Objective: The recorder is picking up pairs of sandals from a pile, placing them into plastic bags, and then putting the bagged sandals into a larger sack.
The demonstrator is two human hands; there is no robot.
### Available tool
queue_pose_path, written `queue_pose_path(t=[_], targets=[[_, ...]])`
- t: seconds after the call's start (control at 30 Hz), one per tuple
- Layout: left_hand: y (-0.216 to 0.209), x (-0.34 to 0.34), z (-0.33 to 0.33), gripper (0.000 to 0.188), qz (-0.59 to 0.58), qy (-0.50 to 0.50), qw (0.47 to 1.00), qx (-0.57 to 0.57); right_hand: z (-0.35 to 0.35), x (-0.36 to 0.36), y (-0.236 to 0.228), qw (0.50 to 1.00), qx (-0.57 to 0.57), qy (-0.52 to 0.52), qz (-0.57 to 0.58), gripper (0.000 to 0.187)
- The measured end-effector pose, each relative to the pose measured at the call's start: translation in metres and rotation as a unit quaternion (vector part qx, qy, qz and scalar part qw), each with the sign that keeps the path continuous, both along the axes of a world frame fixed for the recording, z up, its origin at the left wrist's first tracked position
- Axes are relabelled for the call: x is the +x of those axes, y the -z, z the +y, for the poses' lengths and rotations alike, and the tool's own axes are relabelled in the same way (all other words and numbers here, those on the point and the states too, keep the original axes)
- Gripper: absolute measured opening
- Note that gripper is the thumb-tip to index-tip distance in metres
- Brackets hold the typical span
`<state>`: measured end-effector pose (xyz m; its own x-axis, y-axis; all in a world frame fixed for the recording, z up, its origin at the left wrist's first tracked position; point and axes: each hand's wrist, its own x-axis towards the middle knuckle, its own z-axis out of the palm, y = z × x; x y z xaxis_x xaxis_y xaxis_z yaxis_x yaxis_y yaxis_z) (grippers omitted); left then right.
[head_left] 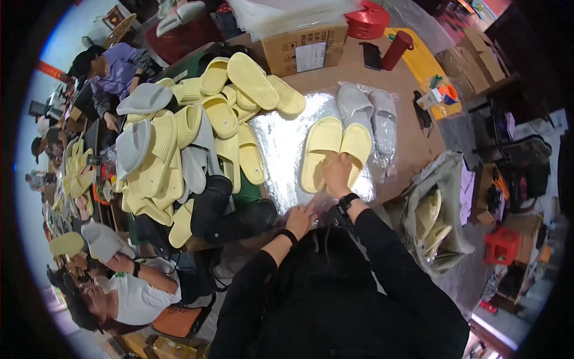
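A pair of yellow slippers [323, 135] lies side by side, toes pointing away from me, on a stack of shiny clear plastic bags [281, 149]. My right hand [338, 173] reaches over the pair from the heel end, its fingers closed on the inner edges where the two slippers meet. Close to the bags' near edge is my left hand [301, 220], fingers stretched out and touching the plastic. Just beyond the yellow pair, grey slippers [383, 119] lie wrapped in clear plastic.
A heap of loose yellow and grey slippers [173, 137] fills the table's left side, with black slippers [239, 218] nearby. A cardboard box [305, 51], red bottle [397, 50] and phone [371, 55] stand farther back. An open sack [433, 221] holds bagged slippers at right. Co-workers sit at left.
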<state>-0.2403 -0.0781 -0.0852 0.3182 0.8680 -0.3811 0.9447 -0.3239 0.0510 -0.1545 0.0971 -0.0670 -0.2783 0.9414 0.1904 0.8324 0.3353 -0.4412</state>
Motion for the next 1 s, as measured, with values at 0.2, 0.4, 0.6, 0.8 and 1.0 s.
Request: queue_pose_path(t=[0.2,0.4,0.6,0.8,1.0], targets=[[-0.027,0.0,0.023,0.047,-0.059,-0.044,0.995,-0.069,-0.016,0.094,-0.072,0.931,-0.144,-0.004,0.334,0.026],[-0.044,-0.017,0.023,0.059,-0.289,-0.048,0.947,0.13,-0.042,0.199,-0.171,0.706,-0.461,-0.02,0.538,0.023],[-0.053,-0.022,0.051,0.066,-0.192,0.011,0.979,0.075,-0.069,0.215,-0.175,0.641,-0.637,-0.24,0.354,0.03],[-0.083,-0.016,0.067,0.07,-0.328,0.015,0.94,0.087,-0.094,0.17,-0.152,0.65,-0.649,-0.26,0.298,0.026],[-0.111,0.003,0.048,0.042,-0.302,-0.099,0.933,0.172,-0.113,0.174,-0.152,0.852,-0.423,-0.177,0.252,0.025]])
